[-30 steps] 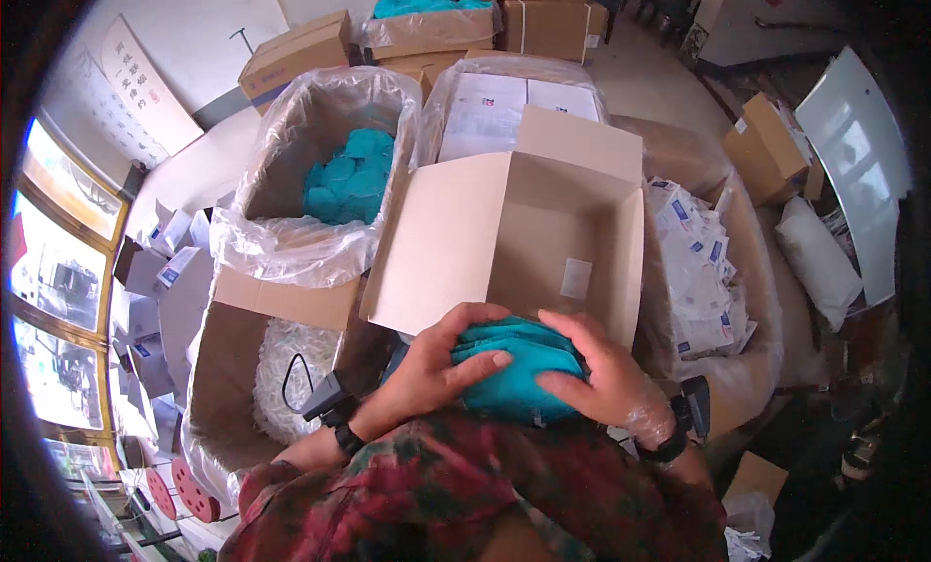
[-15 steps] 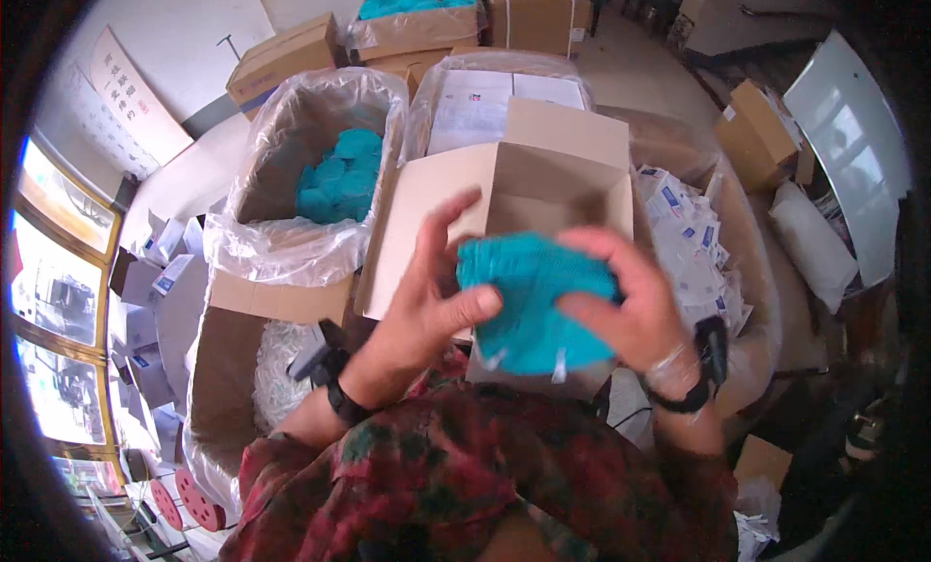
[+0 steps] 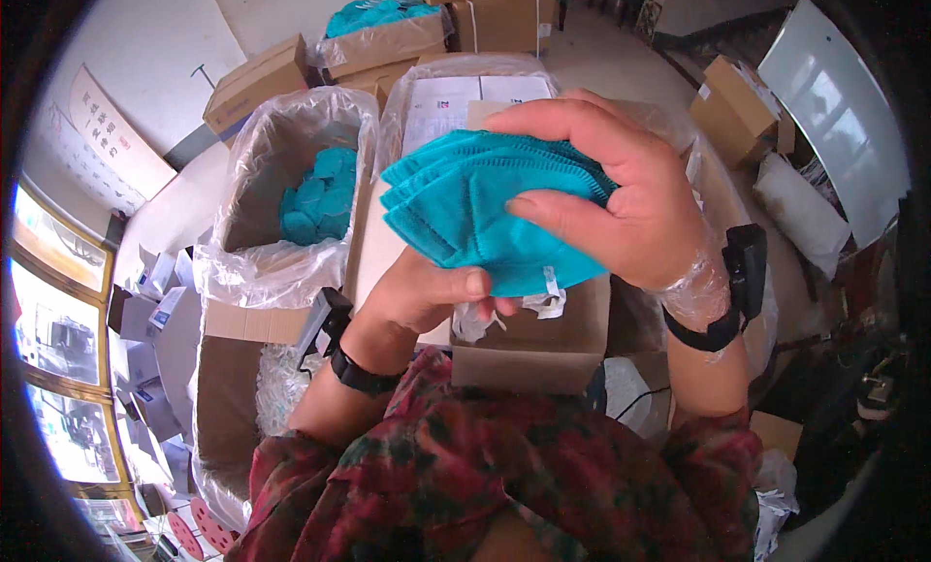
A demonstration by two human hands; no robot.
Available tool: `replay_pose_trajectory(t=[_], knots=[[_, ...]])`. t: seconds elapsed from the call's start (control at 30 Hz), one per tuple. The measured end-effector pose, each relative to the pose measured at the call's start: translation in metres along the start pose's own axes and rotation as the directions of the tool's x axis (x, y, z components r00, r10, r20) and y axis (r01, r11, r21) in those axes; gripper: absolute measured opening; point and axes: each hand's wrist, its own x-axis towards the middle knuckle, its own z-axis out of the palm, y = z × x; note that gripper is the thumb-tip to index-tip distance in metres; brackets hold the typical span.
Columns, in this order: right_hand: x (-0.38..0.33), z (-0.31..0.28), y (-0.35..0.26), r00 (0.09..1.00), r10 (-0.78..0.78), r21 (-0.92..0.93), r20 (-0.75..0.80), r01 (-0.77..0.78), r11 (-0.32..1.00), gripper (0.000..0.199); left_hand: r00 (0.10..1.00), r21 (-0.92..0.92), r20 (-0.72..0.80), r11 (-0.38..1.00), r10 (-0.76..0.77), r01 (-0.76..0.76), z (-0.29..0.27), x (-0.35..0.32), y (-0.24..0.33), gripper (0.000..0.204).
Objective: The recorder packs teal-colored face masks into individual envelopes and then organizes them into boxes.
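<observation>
A stack of teal folded face masks (image 3: pixel 480 208) is raised close to the camera. My right hand (image 3: pixel 611 198) grips the stack from the right, thumb across its front and fingers curled over its top. My left hand (image 3: pixel 422 295) holds the stack's lower edge from below, where white ear loops (image 3: pixel 543 300) dangle. Under both hands stands an open cardboard box (image 3: pixel 529 344), mostly hidden by them.
A plastic-lined box (image 3: pixel 291 203) at the left holds more teal masks (image 3: pixel 318 193). Behind it lie a bag of white sheets (image 3: pixel 465 101) and stacked cardboard cartons (image 3: pixel 262 77). Small white boxes (image 3: pixel 160 300) pile up at far left. More cartons (image 3: pixel 737 101) stand at the right.
Both hands have lifted the mask stack up out of the cardboard box toward the camera. The stack now fans out in my right hand.
</observation>
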Motion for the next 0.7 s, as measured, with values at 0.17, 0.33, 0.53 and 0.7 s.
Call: replay_pose_trajectory(t=[0.17,0.33,0.53,0.7], knots=[[0.003,0.007,0.003,0.998,-0.042,-0.06,0.044,0.045,0.997,0.042,0.995,-0.171,-0.052,0.98,0.09,-0.097,-0.001,0.002,-0.024,0.087],[-0.002,0.007,0.01,0.998,-0.057,-0.174,0.04,0.063,0.983,0.051,0.97,0.014,-0.235,0.998,0.058,-0.057,0.016,-0.001,-0.013,0.059],[-0.03,0.006,0.034,0.928,0.354,0.819,-0.112,-0.116,0.563,0.093,0.958,0.106,-0.24,0.985,0.156,-0.133,0.011,-0.005,-0.006,0.066],[-0.07,0.063,0.04,0.937,0.336,0.831,-0.094,-0.112,0.545,0.082,0.944,0.082,-0.258,0.978,0.205,-0.19,0.013,0.002,0.003,0.046]])
